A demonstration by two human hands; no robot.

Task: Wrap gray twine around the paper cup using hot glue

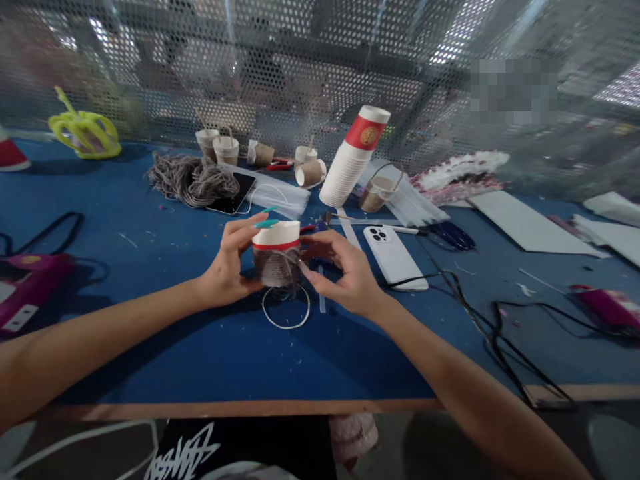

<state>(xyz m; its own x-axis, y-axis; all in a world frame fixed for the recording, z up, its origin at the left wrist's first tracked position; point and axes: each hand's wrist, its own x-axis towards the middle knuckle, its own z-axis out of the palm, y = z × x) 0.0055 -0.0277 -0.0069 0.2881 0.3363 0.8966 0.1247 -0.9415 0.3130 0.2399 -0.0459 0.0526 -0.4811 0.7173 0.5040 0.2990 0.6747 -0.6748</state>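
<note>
A paper cup (276, 253), white at the top with a red band and wrapped lower down in grey-brown twine, is held just above the blue table (150, 347). My left hand (230, 263) grips its left side, fingers curled round it. My right hand (345, 270) touches the cup's right side, fingertips pinching the twine against the wrap. A loose loop of twine (286, 315) lies on the table right under the cup.
A white phone (395, 257) lies right of my hands. Behind are a tilted stack of paper cups (353, 160), several twine-wrapped cups (226, 148), a twine bundle (193, 179) and white sheets (530, 227). Pink glue guns (27, 287) (607, 305) with black cables (490, 327) flank me.
</note>
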